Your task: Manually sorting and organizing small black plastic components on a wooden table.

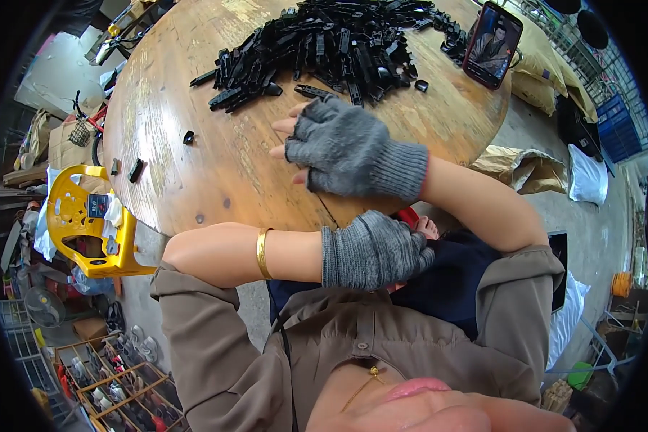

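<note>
My right hand (345, 147), in a grey fingerless knit glove, reaches across the round wooden table (245, 165) with its bare fingertips apart and pointing left. Just beyond its knuckles lies a slim black plastic piece (313, 91), at the near edge of a large heap of black plastic parts (324, 47). Nothing shows in the fingers of that hand. Below the table's near edge, over my lap, is my left hand (378, 248) in a matching glove. Its fingers curl in, and their tips are hidden, so what they hold, if anything, does not show.
Propped beside the heap stands a phone (492, 45) with a lit screen. Small black pieces (136, 171) lie scattered at the table's left. A yellow plastic chair (68, 209) stands left of the table; sacks (536, 79) lie to the right, and a shoe rack (115, 381) stands lower left.
</note>
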{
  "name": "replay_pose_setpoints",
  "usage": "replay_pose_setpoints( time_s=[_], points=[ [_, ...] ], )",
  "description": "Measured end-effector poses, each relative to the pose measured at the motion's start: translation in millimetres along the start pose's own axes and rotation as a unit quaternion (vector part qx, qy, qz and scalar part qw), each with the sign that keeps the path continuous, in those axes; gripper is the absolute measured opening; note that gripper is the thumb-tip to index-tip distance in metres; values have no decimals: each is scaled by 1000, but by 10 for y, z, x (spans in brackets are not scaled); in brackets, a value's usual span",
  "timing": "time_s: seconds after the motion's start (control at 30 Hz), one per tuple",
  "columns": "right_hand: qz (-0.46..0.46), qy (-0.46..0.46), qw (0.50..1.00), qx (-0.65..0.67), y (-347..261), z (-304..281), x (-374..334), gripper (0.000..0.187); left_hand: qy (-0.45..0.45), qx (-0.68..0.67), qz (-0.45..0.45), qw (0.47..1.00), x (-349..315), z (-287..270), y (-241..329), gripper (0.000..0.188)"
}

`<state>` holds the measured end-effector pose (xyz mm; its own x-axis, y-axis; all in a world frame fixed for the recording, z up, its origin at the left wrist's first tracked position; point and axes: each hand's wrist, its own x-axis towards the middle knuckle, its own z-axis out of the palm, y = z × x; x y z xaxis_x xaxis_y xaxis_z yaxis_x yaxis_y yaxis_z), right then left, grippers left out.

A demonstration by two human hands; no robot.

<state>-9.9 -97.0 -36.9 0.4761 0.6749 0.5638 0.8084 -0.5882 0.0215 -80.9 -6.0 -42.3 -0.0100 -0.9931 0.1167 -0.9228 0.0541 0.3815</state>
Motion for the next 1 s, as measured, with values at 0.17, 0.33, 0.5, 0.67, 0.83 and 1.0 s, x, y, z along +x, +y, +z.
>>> replay_pose_setpoints(
  time_s=[0.17,0.33,0.5,0.67,0.83,1.0],
  points=[
    [38,-158,987,-3,156,37,-77,24,66,-9,50,997,-67,-197,-56,29],
    [203,-6,975,92,334,-107,-483,17,444,-54,-48,893,-119,-388,-733,19],
    [125,-30,989,-72,375,-302,-572,15,214,117,-374,895,-276,-797,-1135,28],
    [168,-4,986,-24,353,-394,-597,11,137,171,-434,874,-278,-706,-1184,36],
    [346,33,894,283,442,-535,-647,18,110,229,-444,859,-247,-669,-1167,33],
    [416,47,808,414,482,-639,-707,23,324,-6,-378,867,-223,-704,-1146,27]
  ],
)
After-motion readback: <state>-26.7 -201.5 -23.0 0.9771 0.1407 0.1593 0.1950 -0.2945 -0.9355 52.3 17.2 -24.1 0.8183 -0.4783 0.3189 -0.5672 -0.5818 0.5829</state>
